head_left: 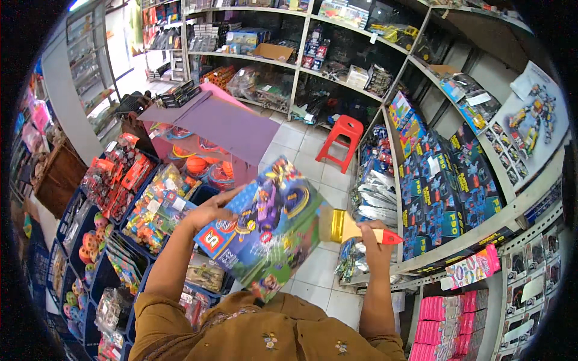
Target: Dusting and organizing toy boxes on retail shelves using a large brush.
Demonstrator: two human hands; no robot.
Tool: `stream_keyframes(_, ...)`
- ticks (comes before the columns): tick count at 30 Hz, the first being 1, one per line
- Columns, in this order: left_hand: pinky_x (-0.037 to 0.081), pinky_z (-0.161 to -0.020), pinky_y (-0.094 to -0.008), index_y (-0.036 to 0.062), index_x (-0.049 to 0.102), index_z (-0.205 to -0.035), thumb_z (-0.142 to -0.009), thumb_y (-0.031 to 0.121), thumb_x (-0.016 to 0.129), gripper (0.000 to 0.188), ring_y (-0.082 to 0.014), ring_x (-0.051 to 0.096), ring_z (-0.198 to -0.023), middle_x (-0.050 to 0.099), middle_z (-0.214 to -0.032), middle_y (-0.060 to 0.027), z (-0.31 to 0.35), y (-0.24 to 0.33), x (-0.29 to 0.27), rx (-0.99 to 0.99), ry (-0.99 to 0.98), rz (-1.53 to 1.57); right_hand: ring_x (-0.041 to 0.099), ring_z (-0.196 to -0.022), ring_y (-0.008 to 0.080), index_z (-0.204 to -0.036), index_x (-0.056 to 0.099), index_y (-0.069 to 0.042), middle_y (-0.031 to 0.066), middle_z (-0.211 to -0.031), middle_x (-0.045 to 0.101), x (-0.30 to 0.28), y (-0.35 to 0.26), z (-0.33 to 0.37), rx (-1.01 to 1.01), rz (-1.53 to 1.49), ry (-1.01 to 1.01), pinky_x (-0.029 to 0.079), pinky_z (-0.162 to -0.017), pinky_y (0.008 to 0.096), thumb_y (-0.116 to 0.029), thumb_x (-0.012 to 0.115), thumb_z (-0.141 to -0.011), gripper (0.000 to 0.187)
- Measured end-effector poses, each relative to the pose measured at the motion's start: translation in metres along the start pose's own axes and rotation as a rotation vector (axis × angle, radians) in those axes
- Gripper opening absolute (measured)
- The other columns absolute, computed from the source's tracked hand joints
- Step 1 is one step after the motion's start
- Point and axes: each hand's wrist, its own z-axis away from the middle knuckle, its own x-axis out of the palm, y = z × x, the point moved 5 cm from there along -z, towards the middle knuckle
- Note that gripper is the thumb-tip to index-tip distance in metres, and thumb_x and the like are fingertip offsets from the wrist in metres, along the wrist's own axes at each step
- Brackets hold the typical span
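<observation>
A colourful toy box (268, 222), mostly blue and green with a cartoon picture, is held tilted in front of my chest. My left hand (211, 210) grips its upper left edge. My right hand (373, 236) is closed on a paintbrush (355, 230) with a red handle, a gold ferrule and pale bristles. The bristles rest against the right side of the box. Both forearms come up from the lower edge in mustard-brown sleeves.
Metal shelves (391, 138) packed with boxed toys run along the right and back walls. Blue bins (96, 253) of packaged toys stand on the left. A red plastic stool (343, 141) sits on the white tiled floor (301, 144). A purple-topped display (223, 123) is behind the box.
</observation>
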Motion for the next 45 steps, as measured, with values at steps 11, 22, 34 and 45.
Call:
stream_keyframes(11, 0.04, -0.093, -0.0302, 0.0132, 0.029, -0.144, -0.07, 0.015, 0.064, 0.081, -0.0162, 0.05, -0.109, 0.048, -0.133, -0.0089, -0.008, -0.009, 0.165, 0.034, -0.491, -0.088, 0.061, -0.077, 0.0136, -0.093, 0.066, -0.004, 0.0075, -0.088, 0.066, -0.037, -0.001, 0.136, 0.209, -0.017, -0.408, 0.05, -0.068, 0.028, -0.014, 0.065, -0.084, 0.014)
stream_keyframes(22, 0.034, -0.1, -0.0303, 0.0092, 0.03, -0.143, -0.075, 0.016, 0.064, 0.076, -0.0161, 0.044, -0.118, 0.043, -0.139, -0.0099, -0.015, -0.012, 0.227, 0.047, -0.636, -0.381, 0.054, -0.054, 0.0168, -0.074, 0.059, -0.006, 0.0055, -0.063, 0.057, -0.083, -0.089, 0.145, -0.473, 0.512, 0.121, 0.042, -0.051, 0.0304, -0.012, 0.059, -0.082, 0.01)
stream_keyframes(34, 0.04, -0.094, -0.0292, 0.016, 0.033, -0.142, -0.071, 0.02, 0.067, 0.079, -0.0157, 0.054, -0.104, 0.055, -0.125, -0.0114, 0.011, 0.008, 0.222, 0.064, -0.559, -0.429, 0.059, -0.067, 0.018, -0.085, 0.063, -0.005, 0.0059, -0.074, 0.062, -0.008, -0.052, 0.179, 0.018, -0.05, -0.614, 0.047, -0.062, 0.0327, -0.018, 0.063, -0.083, 0.013)
stream_keyframes(45, 0.043, -0.089, -0.0275, 0.0119, 0.028, -0.144, -0.075, 0.002, 0.061, 0.077, -0.0124, 0.052, -0.101, 0.052, -0.127, -0.0072, 0.036, 0.037, 0.223, -0.048, -0.535, -0.392, 0.054, -0.051, 0.0205, -0.066, 0.057, -0.002, 0.0111, -0.057, 0.057, -0.107, -0.116, 0.016, -0.281, 0.739, 0.109, 0.042, -0.052, 0.0355, -0.026, 0.063, -0.08, 0.028)
